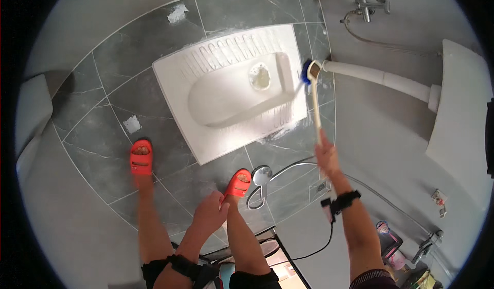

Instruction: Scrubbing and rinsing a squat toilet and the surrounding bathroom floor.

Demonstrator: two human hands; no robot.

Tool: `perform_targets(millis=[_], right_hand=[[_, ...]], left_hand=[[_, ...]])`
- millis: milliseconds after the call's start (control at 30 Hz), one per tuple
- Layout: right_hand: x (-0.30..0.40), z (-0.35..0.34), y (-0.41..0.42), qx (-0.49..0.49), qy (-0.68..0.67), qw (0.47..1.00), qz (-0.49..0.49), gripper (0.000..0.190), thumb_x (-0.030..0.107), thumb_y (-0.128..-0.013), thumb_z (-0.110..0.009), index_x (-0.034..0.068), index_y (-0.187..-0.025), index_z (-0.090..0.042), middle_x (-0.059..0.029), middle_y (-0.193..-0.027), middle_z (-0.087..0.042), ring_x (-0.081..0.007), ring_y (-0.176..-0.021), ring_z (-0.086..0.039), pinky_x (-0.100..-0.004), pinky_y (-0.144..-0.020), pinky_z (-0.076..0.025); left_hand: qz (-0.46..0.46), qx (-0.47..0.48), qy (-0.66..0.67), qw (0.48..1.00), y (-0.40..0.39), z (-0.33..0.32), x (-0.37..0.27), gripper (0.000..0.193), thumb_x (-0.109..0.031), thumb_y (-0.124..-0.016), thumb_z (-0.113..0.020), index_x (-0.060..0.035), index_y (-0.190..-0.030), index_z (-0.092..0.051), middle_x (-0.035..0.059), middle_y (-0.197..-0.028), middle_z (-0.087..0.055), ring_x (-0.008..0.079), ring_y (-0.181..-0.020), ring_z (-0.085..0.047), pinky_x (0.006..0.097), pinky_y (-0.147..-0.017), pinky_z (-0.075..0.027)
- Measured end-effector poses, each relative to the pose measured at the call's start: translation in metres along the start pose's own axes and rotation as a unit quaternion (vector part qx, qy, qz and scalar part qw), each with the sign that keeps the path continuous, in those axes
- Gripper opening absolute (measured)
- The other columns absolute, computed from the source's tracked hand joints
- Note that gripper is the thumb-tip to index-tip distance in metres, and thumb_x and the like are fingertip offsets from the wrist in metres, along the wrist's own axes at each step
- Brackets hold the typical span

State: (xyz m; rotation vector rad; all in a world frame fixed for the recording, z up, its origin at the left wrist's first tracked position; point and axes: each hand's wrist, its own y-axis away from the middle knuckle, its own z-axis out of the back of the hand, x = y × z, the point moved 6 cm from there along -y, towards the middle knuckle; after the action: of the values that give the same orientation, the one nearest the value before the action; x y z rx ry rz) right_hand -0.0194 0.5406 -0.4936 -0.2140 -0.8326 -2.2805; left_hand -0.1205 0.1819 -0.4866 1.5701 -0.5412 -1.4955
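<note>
My right hand [327, 156] grips the long pale handle of a scrub brush [315, 103]. The brush's blue bristles [307, 72] face left, against or just above the grey floor tiles beside the white squat toilet pan [173, 84]. Murky water with foam stands in the pan's drain hole [260, 76]. My left hand [210, 208] hangs in front of my right shin, thumb apart, with no object visible in it; its fingertips are partly hidden. A chrome shower head [262, 175] lies on the floor beside my right red slipper [237, 184].
A white drain pipe [378, 74] runs from the wall base to a white basin [459, 100]. The shower hose [370, 190] crosses the floor beneath my right arm. A chrome tap [366, 7] is mounted on the wall. A square floor drain [320, 188] lies near the right wall.
</note>
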Motion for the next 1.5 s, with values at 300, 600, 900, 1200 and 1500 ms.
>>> perform_targets(millis=[300,600,900,1200,1500], right_hand=[[0.095,-0.080,-0.030,-0.033,-0.084,0.994,-0.065,0.063,0.005,-0.073,-0.048,0.009,-0.129,-0.022,-0.0239,-0.069,-0.055,-0.0373,-0.064,-0.056,-0.0424,-0.059,-0.045],[0.055,-0.024,-0.035,0.019,-0.108,0.958,-0.264,0.063,0.002,-0.071,-0.048,0.011,-0.129,-0.024,-0.0267,-0.087,-0.055,-0.0371,-0.069,-0.057,-0.0382,-0.057,-0.046],[0.054,-0.026,0.059,-0.024,-0.027,0.999,-0.023,0.056,0.004,-0.072,-0.052,0.015,-0.124,-0.035,-0.0254,-0.089,-0.055,-0.0377,-0.081,-0.055,-0.0352,-0.069,-0.045],[0.071,-0.095,-0.058,0.078,-0.185,0.957,-0.211,0.046,0.013,-0.070,-0.054,-0.007,-0.111,-0.044,-0.0249,-0.078,-0.058,-0.0303,-0.075,-0.060,-0.0329,-0.068,-0.046],[0.072,-0.049,-0.033,0.057,0.197,0.979,0.012,0.042,0.012,-0.076,-0.049,0.012,-0.118,-0.044,-0.0214,-0.065,-0.054,-0.0312,-0.064,-0.057,-0.0380,-0.054,-0.044]], left_hand=[[0.008,0.029,-0.034,0.999,-0.001,-0.003,-0.003,0.026,-0.020,-0.074,-0.055,-0.0037,-0.093,-0.048,0.0175,-0.089,-0.054,0.0343,-0.081,-0.053,0.0410,-0.070,-0.042],[-0.011,0.016,-0.079,0.997,0.009,-0.012,0.015,0.028,-0.021,-0.074,-0.055,-0.0027,-0.094,-0.050,0.0157,-0.082,-0.057,0.0309,-0.076,-0.055,0.0376,-0.066,-0.044],[0.036,0.038,-0.077,0.996,0.008,-0.010,0.018,0.027,-0.021,-0.074,-0.054,-0.0025,-0.093,-0.049,0.0172,-0.090,-0.055,0.0341,-0.085,-0.052,0.0400,-0.072,-0.042],[-0.015,0.013,-0.060,0.998,0.006,-0.011,0.017,0.028,-0.023,-0.075,-0.055,-0.0019,-0.092,-0.049,0.0168,-0.085,-0.055,0.0320,-0.077,-0.054,0.0381,-0.067,-0.043],[0.019,0.016,-0.082,0.996,0.017,-0.012,0.035,0.025,-0.022,-0.074,-0.054,-0.0031,-0.090,-0.048,0.0159,-0.083,-0.055,0.0320,-0.076,-0.054,0.0386,-0.066,-0.043]])
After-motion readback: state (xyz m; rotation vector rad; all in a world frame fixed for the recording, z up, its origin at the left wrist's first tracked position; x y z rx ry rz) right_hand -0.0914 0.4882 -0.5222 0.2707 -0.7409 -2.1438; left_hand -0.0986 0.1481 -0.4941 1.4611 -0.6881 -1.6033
